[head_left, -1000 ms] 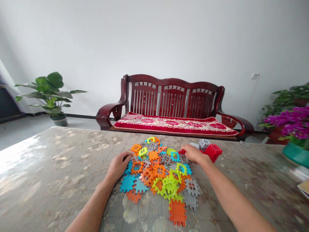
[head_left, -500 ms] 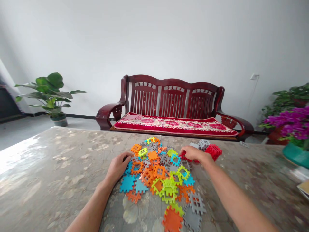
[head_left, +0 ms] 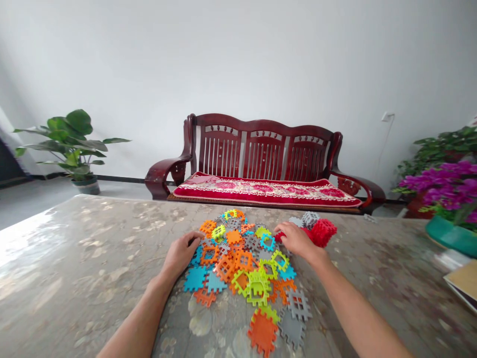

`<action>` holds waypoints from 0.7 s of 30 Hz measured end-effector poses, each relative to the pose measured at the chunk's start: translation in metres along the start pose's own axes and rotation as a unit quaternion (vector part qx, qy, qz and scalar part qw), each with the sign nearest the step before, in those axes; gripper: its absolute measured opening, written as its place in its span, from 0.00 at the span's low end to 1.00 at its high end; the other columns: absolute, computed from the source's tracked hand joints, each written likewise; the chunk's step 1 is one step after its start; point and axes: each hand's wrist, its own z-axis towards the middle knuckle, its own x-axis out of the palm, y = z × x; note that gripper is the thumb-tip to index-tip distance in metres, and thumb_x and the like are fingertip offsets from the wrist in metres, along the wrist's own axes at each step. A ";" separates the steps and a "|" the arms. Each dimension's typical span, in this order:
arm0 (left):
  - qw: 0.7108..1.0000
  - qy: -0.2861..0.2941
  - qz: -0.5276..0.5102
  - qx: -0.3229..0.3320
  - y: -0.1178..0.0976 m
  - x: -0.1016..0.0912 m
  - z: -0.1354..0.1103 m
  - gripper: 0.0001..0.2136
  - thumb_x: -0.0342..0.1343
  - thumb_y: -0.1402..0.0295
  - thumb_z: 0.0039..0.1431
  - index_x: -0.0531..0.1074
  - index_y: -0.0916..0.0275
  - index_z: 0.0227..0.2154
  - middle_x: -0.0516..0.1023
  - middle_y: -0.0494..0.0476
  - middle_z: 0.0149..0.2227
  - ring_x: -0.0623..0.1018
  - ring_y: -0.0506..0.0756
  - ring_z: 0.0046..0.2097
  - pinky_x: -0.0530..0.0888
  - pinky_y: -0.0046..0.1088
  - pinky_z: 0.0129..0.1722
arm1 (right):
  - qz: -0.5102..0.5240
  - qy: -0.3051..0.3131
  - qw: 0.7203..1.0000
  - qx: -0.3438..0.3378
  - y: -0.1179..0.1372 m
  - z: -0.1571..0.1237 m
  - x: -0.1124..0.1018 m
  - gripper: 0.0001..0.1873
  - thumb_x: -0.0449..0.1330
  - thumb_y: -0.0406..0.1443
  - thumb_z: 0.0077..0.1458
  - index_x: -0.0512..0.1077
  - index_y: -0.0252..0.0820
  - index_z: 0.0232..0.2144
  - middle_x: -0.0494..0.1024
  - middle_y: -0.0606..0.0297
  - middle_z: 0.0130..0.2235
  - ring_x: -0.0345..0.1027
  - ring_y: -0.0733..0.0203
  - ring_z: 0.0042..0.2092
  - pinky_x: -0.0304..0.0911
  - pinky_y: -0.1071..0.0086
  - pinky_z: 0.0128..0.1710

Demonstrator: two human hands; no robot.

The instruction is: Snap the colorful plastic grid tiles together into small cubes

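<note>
A heap of flat plastic interlocking tiles with notched edges (head_left: 233,237), in orange, blue, lime and grey, lies between my hands. At its left edge rests my left hand (head_left: 183,252), thumb and forefinger slightly apart with no tile visible between them; its other fingers are mostly hidden. On the right side my right hand (head_left: 298,242) has its fingers bent down on a red interlocking tile (head_left: 279,236), which shows under the fingertips. Just beyond that wrist sit a red block built of tiles (head_left: 324,232) and a grey block (head_left: 310,219).
The table (head_left: 112,258) has a patterned, shiny cover. Behind it stands a dark red wooden bench (head_left: 263,149) with a red floral cushion. At right are purple flowers in a teal pot (head_left: 452,233) and a book-like object (head_left: 464,281). A potted plant (head_left: 80,144) stands left.
The view has shifted slightly. My right hand has turned a little and bent its fingers over the red tile near the heap. My left hand stays at the heap's left edge.
</note>
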 end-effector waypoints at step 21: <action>1.000 -0.001 0.007 0.015 0.004 0.004 0.000 0.14 0.48 0.60 0.56 0.76 0.56 0.39 0.81 0.52 0.43 0.78 0.57 0.46 0.70 0.29 0.49 | 0.088 -0.088 0.992 0.016 0.093 -0.126 0.071 0.37 0.58 0.49 0.55 0.54 0.53 0.64 0.53 0.61 0.67 0.43 0.43 0.67 0.42 0.46 0.65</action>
